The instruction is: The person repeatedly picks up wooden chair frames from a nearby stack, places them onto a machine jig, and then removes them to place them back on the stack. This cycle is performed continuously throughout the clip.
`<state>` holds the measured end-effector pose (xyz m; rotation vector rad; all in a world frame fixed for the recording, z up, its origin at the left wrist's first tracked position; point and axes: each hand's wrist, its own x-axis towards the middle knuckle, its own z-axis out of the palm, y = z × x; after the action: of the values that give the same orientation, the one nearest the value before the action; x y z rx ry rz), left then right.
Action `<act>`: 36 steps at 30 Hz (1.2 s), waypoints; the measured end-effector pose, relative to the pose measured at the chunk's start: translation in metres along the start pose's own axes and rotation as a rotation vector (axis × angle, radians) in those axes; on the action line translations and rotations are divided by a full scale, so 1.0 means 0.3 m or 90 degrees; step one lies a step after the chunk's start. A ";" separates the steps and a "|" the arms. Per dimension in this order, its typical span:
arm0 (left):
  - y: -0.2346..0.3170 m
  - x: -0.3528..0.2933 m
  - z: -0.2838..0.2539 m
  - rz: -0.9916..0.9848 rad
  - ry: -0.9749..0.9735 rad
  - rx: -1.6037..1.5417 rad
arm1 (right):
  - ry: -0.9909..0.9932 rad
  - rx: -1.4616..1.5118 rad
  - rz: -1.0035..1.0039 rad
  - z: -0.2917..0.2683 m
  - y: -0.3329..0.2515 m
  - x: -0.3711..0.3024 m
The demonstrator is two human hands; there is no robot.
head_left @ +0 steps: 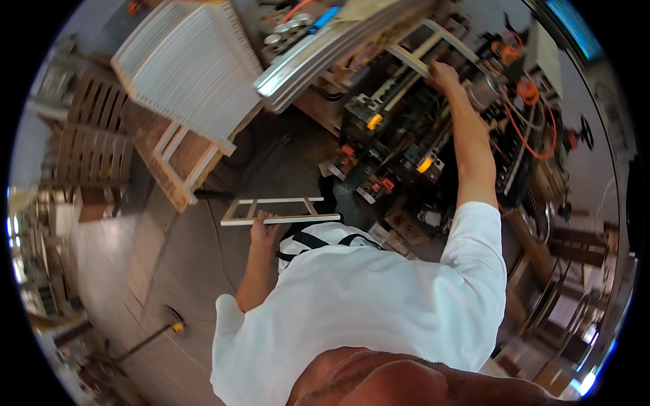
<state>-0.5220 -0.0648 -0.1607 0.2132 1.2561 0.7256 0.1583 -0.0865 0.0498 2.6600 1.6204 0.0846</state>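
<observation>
At my left side, my left hand (263, 231) grips a small pale wooden frame (298, 218) by its near rail. Two thin crosspieces join the long rails of this frame, and it hangs level beside my waist. My right arm reaches far forward to the right, where my right hand (443, 77) closes on the end of another pale wooden frame (428, 47). That second frame rests at the top of a dark clamping machine (393, 115). The hand hides the spot where it grips.
A large stack of white-edged frames (193, 61) stands on a wooden board at the far left, with another frame (184, 159) beside it. A long metal-edged beam (325, 51) crosses ahead. Red hoses (552, 139) loop at the right. A slatted wooden rack (95, 135) is at left.
</observation>
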 end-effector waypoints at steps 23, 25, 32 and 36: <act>0.874 -0.444 -0.598 0.359 -0.046 0.160 | 0.338 0.459 -0.010 -0.176 -0.525 -0.184; 1.021 -0.319 -0.595 0.412 -0.035 0.139 | 0.324 0.662 0.016 -0.119 -0.685 -0.259; 1.439 0.205 -0.589 0.416 -0.115 0.028 | 0.111 0.642 0.055 0.250 -1.165 -0.667; 1.579 0.491 -0.495 0.323 -0.215 0.057 | -0.087 0.471 0.133 0.501 -1.228 -0.980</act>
<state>-0.8204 0.3500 -0.0762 0.7162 0.9151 1.0173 -0.2942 -0.1776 -0.1284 3.2351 1.5352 -0.8310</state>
